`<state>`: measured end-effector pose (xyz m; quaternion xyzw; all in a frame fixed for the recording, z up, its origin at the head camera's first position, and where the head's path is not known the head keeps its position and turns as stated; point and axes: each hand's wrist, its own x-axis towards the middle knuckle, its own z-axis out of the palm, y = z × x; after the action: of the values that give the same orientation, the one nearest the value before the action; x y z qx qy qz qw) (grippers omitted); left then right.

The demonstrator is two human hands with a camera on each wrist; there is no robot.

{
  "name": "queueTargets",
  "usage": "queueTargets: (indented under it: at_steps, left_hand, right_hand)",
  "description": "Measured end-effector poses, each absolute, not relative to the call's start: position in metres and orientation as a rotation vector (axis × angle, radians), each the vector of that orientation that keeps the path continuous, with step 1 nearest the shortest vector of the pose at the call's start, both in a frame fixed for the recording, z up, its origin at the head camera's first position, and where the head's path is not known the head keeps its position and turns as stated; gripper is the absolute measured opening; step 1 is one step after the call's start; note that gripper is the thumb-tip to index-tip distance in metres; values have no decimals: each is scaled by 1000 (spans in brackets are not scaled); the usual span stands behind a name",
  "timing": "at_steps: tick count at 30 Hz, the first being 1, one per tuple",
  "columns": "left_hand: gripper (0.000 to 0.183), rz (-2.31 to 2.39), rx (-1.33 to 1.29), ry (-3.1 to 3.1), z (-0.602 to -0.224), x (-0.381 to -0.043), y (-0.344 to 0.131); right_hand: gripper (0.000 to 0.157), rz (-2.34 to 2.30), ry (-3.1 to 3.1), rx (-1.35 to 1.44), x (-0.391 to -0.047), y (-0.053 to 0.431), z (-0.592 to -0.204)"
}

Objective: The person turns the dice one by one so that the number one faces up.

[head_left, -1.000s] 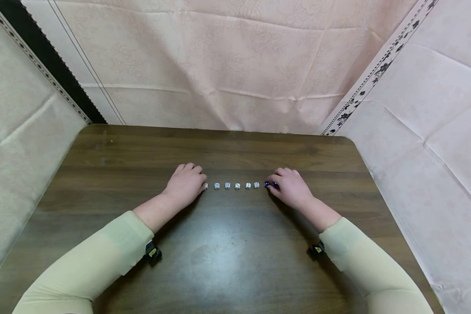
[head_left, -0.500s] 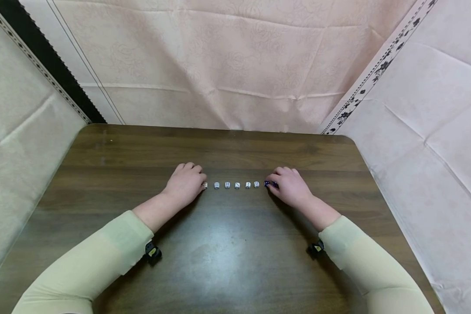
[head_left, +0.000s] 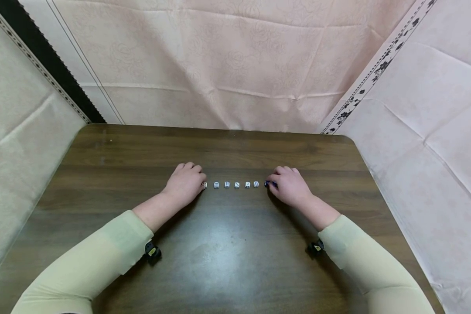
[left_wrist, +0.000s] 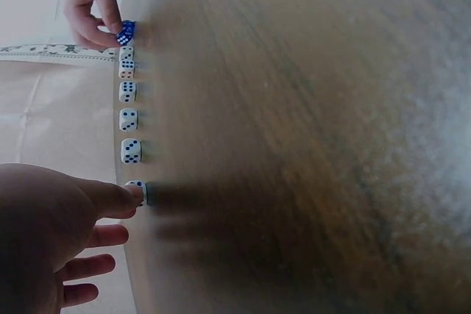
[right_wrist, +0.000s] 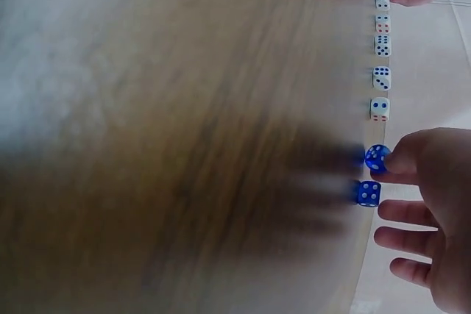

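Note:
At the left end of a row of small white dice, my left hand pinches the end white die between thumb and index finger. That die stands on the table, partly covered by the thumb. My right hand is at the row's other end, with a blue die between thumb and index finger. This blue die looks tilted in the right wrist view. A second blue die sits beside it, below the other fingers, and is mostly hidden in the head view.
The dice row runs across a brown wooden table, with gaps between the white dice. Pale cloths hang behind and at both sides of the table. A black wrist camera is strapped at the left sleeve, another black camera at the right.
Both hands and the row of white dice stay in place. The blue die in the right fingers appears slightly turned.

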<state>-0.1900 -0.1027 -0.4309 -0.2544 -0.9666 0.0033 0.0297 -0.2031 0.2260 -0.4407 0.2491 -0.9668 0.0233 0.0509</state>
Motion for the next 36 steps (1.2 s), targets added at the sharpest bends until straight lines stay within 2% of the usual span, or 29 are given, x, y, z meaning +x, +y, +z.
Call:
queueTargets:
  at_steps: [17,36]
  left_hand:
    - [14,10,-796,-2956,-433,-188,-104]
    - [15,16,-795,-2970,-429,-188,-104]
  right_hand:
    - [21,93,-2972,725,-207,225,-444]
    - [15,170,-2852,810,-205,226,-446]
